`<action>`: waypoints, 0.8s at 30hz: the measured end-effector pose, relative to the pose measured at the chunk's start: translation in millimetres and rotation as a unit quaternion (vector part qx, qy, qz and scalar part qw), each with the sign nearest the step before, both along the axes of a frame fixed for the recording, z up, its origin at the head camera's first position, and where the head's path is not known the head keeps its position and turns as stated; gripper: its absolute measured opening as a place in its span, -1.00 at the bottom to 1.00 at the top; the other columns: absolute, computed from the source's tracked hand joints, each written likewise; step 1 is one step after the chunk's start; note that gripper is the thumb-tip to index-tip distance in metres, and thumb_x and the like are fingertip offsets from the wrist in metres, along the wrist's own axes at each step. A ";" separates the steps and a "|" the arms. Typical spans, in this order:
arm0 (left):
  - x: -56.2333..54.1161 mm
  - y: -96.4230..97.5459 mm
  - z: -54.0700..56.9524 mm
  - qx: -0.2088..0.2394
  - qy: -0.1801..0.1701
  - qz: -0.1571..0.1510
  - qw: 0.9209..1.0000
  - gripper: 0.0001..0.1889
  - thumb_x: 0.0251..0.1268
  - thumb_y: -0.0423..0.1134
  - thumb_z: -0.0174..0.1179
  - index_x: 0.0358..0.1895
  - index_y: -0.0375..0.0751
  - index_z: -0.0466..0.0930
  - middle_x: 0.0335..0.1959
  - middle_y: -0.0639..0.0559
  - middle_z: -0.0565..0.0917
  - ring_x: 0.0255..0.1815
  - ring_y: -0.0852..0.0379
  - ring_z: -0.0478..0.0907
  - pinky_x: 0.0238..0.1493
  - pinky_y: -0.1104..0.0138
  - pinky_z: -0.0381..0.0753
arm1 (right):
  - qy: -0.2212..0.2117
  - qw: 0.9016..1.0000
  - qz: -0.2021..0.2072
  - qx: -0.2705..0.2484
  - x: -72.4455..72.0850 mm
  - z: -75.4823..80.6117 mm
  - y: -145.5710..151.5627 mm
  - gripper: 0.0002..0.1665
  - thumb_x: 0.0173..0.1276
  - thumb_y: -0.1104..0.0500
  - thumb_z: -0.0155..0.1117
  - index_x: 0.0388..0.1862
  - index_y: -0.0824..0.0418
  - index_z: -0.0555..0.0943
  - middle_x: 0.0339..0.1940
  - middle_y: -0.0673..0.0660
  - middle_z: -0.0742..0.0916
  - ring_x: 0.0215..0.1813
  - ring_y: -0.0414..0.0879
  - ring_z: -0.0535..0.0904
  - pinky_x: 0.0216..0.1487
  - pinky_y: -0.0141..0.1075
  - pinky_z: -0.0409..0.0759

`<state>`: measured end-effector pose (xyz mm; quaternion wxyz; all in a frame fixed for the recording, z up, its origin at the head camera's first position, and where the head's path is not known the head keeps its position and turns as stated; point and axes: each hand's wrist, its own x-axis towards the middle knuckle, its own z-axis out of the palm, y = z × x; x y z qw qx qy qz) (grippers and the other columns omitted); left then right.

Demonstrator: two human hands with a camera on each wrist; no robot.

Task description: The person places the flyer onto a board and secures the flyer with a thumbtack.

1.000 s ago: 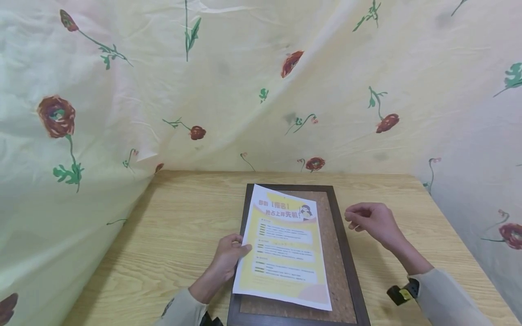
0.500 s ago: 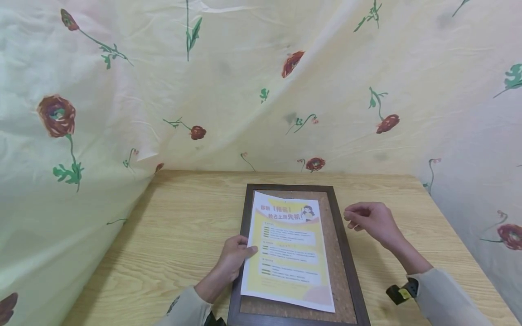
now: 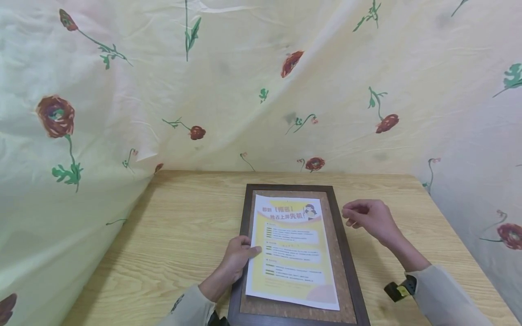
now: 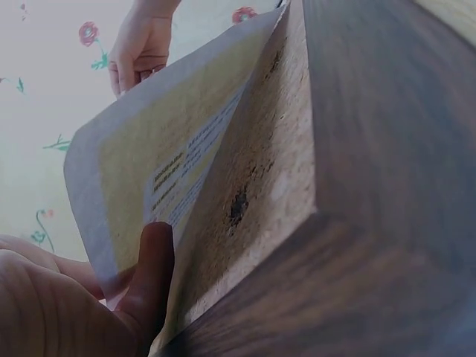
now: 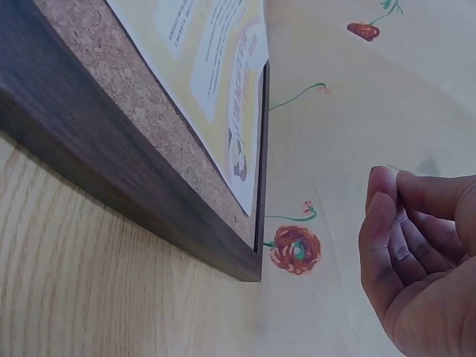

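A yellow-and-white printed poster [image 3: 291, 253] lies over the corkboard [image 3: 338, 271], slightly askew, inside a dark wooden frame [image 3: 349, 253]. My left hand [image 3: 234, 260] pinches the poster's left edge, thumb on top. In the left wrist view, the poster [image 4: 141, 171] stands off the cork [image 4: 245, 193] near my thumb [image 4: 152, 268]. My right hand [image 3: 373, 219] hovers right of the frame. In the right wrist view, that hand [image 5: 424, 260] has thumb and fingertips pinched together. A tiny pale, pin-like thing [image 5: 391, 168] shows at the tips, mostly hidden.
The frame lies on a wood-grain table [image 3: 183, 217], its near end cut off by the view. A flower-patterned cloth [image 3: 244, 90] hangs behind the table and along both sides. Each wrist carries a small black device [image 3: 394, 292].
My left hand has slid the poster right and its top edge down, so it sits more within the frame and looks flatter. My right hand has barely moved.
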<state>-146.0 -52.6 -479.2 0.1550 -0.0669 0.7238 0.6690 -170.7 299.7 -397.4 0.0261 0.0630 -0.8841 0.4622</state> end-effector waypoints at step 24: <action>-4.1 8.9 6.1 0.002 -0.004 -0.001 1.000 -0.72 0.35 -0.45 -0.02 0.04 -0.54 0.46 -0.13 -0.19 0.60 -0.02 -0.05 0.60 -0.02 0.16 0.63 | 0.009 1.000 0.004 -0.007 -1.4 5.3 0.7 -0.77 0.39 0.30 0.29 -0.11 0.49 0.65 -0.39 0.21 0.76 -0.40 0.02 0.71 -0.36 -0.19 0.71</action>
